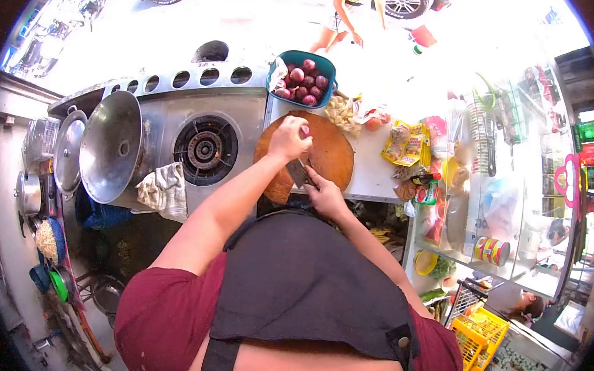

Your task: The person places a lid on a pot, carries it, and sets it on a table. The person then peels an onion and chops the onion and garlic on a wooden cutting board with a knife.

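My left hand [290, 139] is closed over the left part of a round wooden chopping board [337, 147], its fingers around a red onion [305, 129] that shows only in part. My right hand [327, 197] grips a knife [299, 174] by its handle near the board's front edge. The dark, broad blade points up and left, just below my left hand. Whether it touches the onion cannot be seen. Behind the board stands a teal basin [331, 74] filled with several red onions [303, 82].
Left of the board is a gas burner [206, 149], with a cloth [164, 190] and a large wok [111, 146] beyond. Peeled garlic [343, 113] and yellow packets [408, 144] lie to the right, before a glass case [501, 220]. A person [350, 13] is across the counter.
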The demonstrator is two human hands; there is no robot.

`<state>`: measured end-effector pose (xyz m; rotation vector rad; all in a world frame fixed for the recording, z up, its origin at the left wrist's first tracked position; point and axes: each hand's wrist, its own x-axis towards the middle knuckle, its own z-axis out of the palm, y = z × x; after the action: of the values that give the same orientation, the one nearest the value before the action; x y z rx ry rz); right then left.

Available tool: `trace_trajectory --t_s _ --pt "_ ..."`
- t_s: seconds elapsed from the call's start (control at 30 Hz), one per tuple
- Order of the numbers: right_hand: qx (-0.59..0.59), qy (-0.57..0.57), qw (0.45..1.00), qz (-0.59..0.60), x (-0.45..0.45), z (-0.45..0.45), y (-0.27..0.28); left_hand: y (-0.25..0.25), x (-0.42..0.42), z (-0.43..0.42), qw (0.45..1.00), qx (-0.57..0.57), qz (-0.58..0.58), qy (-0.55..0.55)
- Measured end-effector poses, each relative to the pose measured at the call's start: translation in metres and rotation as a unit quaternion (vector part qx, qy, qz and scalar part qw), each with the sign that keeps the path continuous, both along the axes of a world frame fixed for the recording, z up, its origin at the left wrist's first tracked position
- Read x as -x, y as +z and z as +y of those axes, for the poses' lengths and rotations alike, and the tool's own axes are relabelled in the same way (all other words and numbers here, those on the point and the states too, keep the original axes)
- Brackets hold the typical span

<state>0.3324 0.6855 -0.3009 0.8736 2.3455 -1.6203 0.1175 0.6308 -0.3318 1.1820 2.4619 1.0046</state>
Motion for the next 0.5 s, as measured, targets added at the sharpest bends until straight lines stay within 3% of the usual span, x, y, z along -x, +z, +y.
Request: trace_trajectory --t_s 0.07,0.1,0.13,0.2,0.33,0.4,0.5 --pt "-0.007 -0.018 1.000 -0.005 -0.004 0.006 0.022 0.012 0.001 -0.022 0.989 -0.107 -0.028 0.093" --pt "-0.016 -0.032 0.999 -0.012 -0.008 0.009 0.030 0.014 0.002 -0.033 0.988 -0.076 -0.065 0.122" --pt "-0.014 -0.034 0.999 -0.011 -0.010 0.012 0.028 0.031 -0.002 -0.042 0.968 -0.070 -0.183 0.155" --pt "-0.054 -0.029 0.998 -0.016 -0.012 0.017 0.023 -0.008 0.000 -0.058 0.941 -0.136 -0.281 0.128" --pt "-0.089 0.006 0.995 -0.052 -0.004 0.012 0.059 -0.022 -0.013 -0.078 0.983 -0.068 -0.149 0.081" --pt "-0.113 0.017 0.993 -0.009 -0.004 0.009 0.055 -0.011 -0.021 -0.079 0.994 -0.014 0.040 0.103" --pt "-0.153 0.052 0.987 -0.010 0.002 0.008 0.069 -0.014 -0.017 -0.076 0.992 -0.009 -0.032 0.118"
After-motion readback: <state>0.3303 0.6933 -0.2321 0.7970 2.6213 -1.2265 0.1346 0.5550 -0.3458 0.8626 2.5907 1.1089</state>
